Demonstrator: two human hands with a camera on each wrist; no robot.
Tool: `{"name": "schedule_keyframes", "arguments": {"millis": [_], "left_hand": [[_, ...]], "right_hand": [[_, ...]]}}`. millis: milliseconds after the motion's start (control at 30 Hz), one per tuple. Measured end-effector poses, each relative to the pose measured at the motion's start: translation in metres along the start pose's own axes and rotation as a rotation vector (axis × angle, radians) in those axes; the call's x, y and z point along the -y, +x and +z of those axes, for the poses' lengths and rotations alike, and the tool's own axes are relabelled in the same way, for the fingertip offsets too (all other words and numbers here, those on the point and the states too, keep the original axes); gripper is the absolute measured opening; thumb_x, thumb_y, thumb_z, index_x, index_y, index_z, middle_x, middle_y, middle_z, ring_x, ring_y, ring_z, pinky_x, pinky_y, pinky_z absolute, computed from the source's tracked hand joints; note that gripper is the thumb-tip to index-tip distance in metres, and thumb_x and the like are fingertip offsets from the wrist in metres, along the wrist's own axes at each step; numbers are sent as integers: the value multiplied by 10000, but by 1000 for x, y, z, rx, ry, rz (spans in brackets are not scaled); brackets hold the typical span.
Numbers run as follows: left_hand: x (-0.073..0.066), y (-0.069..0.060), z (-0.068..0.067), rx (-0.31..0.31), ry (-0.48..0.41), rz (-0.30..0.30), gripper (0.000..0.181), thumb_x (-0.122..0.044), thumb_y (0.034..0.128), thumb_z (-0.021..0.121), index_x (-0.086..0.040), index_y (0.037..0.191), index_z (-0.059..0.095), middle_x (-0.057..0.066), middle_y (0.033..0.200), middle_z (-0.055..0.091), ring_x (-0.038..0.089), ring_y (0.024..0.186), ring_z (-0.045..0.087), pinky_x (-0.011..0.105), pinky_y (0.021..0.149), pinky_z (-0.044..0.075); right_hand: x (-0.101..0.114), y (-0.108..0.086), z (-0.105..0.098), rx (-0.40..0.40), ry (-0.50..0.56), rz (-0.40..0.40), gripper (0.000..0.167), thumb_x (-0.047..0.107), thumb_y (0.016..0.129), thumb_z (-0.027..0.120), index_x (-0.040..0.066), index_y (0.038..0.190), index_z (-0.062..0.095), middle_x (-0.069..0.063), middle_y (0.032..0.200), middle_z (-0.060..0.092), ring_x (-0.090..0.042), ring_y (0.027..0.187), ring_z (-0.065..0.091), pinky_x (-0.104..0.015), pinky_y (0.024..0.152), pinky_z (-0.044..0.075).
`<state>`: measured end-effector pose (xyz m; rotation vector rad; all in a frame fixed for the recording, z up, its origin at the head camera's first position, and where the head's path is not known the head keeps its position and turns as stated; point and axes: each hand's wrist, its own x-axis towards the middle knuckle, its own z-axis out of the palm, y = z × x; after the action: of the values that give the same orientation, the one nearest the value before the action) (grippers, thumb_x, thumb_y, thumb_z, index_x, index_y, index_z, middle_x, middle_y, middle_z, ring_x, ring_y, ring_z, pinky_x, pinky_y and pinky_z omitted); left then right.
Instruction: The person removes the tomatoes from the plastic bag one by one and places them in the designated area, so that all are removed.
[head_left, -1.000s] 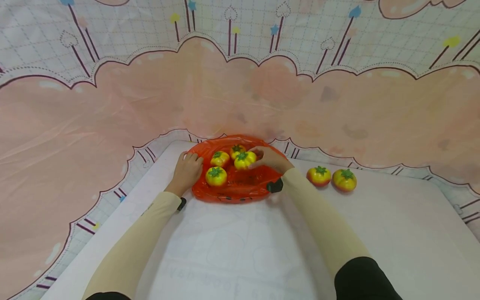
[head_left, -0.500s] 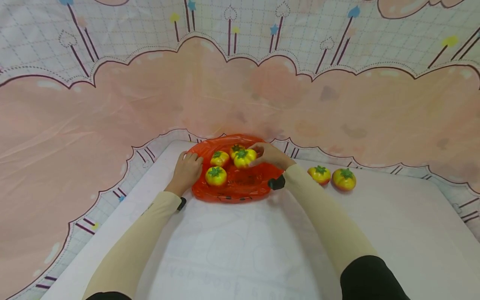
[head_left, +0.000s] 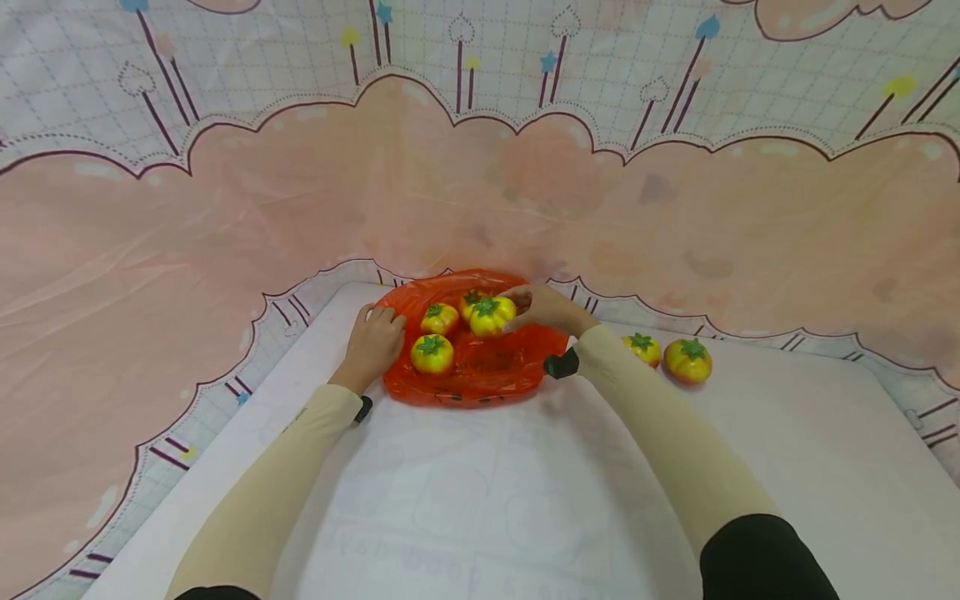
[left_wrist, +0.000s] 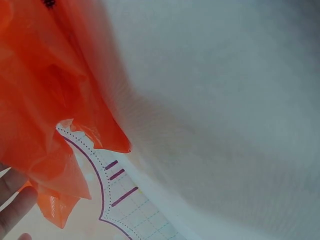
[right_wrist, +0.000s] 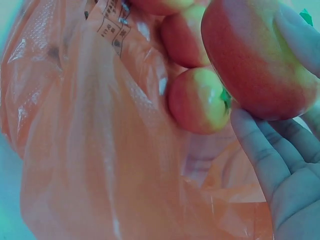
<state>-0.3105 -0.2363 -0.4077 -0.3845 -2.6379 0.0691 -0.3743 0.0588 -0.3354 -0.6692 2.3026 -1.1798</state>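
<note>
An orange-red plastic bag (head_left: 480, 385) lies spread on the white table, with several tomatoes on it. These are glossy, yellow on top and red below, with green leafy caps; one tomato (head_left: 432, 354) is nearest the front. My right hand (head_left: 551, 307) grips a larger ribbed tomato (head_left: 492, 317), its thumb on one side and fingers below, as the right wrist view shows. That tomato hangs above the others on the bag. At the bag's left edge, my left hand (head_left: 377, 340) holds the plastic with curled fingers; only the fingertips (left_wrist: 22, 202) show in the left wrist view.
Two more tomatoes stand on the table to the right: one tomato (head_left: 688, 361) in full view, another tomato (head_left: 645, 348) partly behind the right sleeve. A patterned cloth backdrop (head_left: 480, 192) rises behind the white table (head_left: 465, 492).
My right hand and forearm have shifted slightly right, still gripping the tomato, which has risen a little. The sleeve now covers more of one tomato on the right. My left hand stays put.
</note>
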Motion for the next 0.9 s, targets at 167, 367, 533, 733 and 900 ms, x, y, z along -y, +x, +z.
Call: {"name": "schedule_keyframes", "arguments": {"millis": [167,367,533,733,900], "left_hand": [[0,0,0,8,0,-1,200,-147,864,648,-17,1016,658,164,989,658,323,1008,584,527,1043,386],[0,0,-2,17,-4,-9,193,-144,866,643,-18,1012,657,165,994,658,325,1022,582,529,1052,377],[0,1,-2,29,-2,-16,196,-148,869,641,-21,1017,656,162,997,655,324,1030,578,531,1054,374],[0,0,-4,33,-2,-16,192,-143,871,636,-17,1014,657,164,993,654,327,1020,580,532,1054,372],[1,1,-3,30,-4,-13,192,-146,871,636,-17,1012,656,164,990,655,326,1017,579,533,1054,372]], "right_hand": [[3,-4,-3,1,-43,-1,597,155,808,728,72,1348,489,-115,1360,539,-272,1226,527,-390,1063,410],[6,-10,-8,-11,-90,11,616,201,803,735,97,1354,481,-108,1364,529,-274,1218,525,-402,1054,421],[7,-15,-12,-16,-117,2,607,205,806,730,95,1349,482,-104,1371,517,-278,1221,511,-410,1054,419],[7,-23,-17,0,-107,-25,591,162,816,715,69,1347,471,-125,1374,506,-293,1227,506,-415,1056,418],[7,-31,-23,-3,-106,-34,591,156,814,716,71,1346,473,-139,1381,497,-306,1231,503,-423,1042,430]]}}
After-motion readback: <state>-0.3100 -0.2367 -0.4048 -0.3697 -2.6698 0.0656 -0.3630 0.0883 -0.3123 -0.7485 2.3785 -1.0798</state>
